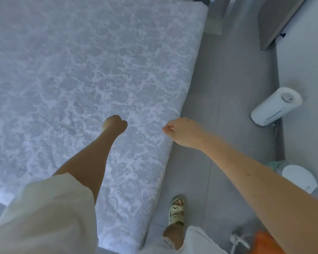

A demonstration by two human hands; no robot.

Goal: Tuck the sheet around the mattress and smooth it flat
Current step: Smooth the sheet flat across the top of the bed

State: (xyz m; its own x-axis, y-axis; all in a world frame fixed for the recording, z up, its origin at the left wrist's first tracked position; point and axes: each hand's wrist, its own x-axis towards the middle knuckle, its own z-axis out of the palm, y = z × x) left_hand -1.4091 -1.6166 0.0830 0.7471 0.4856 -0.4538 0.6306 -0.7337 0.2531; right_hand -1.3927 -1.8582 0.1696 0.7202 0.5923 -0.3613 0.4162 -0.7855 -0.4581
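The white sheet with a grey floral pattern (92, 74) lies flat over the mattress, which fills the left and middle of the view. Its right side edge (186, 92) runs diagonally down to the near corner (136, 246). My left hand (115, 124) is closed in a fist low over the sheet, a little in from that edge, with nothing visible in it. My right hand (180, 132) is at the sheet's right edge, thumb and fingers pinched together on the fabric there.
Grey tiled floor (224, 107) runs along the bed's right side, where my sandalled foot (176, 210) stands. A white cylindrical appliance (275, 107) and a white round device (299, 180) sit by the wall. Orange and grey cloth (255, 242) lies at bottom right.
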